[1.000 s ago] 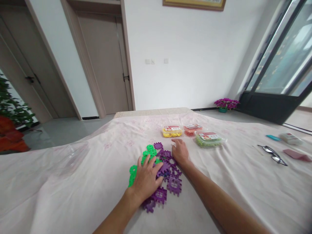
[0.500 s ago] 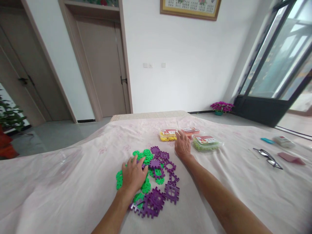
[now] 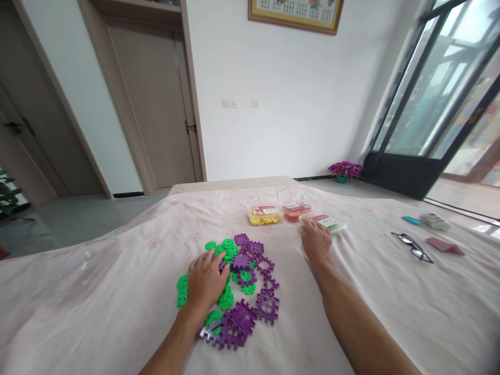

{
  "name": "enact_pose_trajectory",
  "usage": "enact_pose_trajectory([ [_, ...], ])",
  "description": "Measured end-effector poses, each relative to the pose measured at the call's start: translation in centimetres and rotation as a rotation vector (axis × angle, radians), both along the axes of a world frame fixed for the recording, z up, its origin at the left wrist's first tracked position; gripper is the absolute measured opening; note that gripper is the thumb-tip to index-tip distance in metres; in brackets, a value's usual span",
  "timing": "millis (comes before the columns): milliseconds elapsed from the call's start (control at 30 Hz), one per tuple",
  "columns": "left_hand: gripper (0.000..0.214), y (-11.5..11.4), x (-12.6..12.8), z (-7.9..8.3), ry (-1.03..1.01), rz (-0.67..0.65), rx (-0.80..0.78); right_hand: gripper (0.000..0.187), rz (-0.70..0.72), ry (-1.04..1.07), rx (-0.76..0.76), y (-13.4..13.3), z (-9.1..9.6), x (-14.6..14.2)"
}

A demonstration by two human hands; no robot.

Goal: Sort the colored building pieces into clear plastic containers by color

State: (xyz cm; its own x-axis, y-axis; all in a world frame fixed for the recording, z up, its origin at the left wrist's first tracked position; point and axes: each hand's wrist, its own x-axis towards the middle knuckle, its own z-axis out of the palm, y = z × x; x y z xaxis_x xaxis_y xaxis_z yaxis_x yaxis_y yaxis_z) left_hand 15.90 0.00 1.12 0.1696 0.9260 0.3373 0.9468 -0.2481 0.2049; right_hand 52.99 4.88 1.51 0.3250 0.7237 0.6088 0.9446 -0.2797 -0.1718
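Note:
A pile of green and purple plastic interlocking pieces [image 3: 250,284] lies on the pink bed sheet [image 3: 97,297]. My left hand [image 3: 205,284] rests flat on the pile's left side, fingers spread over green pieces. My right hand [image 3: 315,240] reaches to the clear box of green pieces [image 3: 327,224] and touches its near left edge; its fingertips are hidden, so I cannot tell if it grips. Beside that box stand a yellow-filled box [image 3: 264,214] and a red-filled box [image 3: 297,209].
Black glasses [image 3: 412,246], a teal item [image 3: 411,220], a small white pack [image 3: 434,221] and a pink card [image 3: 445,246] lie at the right. A clear plastic bag [image 3: 88,260] lies at the left. Doors, potted purple flowers [image 3: 345,170] and glass doors stand behind the bed.
My right hand has moved right, from the pile past the red box to the green-filled box. My left hand has slid left on the pile, spreading the pieces. The view has shifted.

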Motion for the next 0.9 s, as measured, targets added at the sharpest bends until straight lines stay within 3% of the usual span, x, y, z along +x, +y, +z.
enact_pose_trajectory([
  [133,0.039,0.1,-0.1,0.0,-0.035,-0.001,-0.014,0.036,0.061,0.0,0.022,-0.2,0.8,-2.2],
  [300,0.039,0.1,-0.3,0.5,-0.092,-0.036,-0.02,0.036,0.236,0.037,0.062,-0.8,3.1,-5.7],
  [533,0.061,-0.6,-0.3,0.5,-0.248,-0.179,0.161,0.029,0.599,0.356,0.339,-2.5,5.9,-11.8],
  [633,0.08,-0.2,-0.5,-0.2,-0.431,-0.235,0.205,0.025,0.863,0.461,0.439,-3.7,5.7,-15.3],
  [733,0.093,0.7,-1.0,-0.7,-0.635,-0.226,0.179,0.023,1.102,0.489,0.354,-5.0,4.7,-18.0],
  [900,0.104,1.7,-2.4,-0.4,-0.741,-0.313,0.019,0.021,1.304,0.501,0.281,-6.0,3.0,-19.4],
])
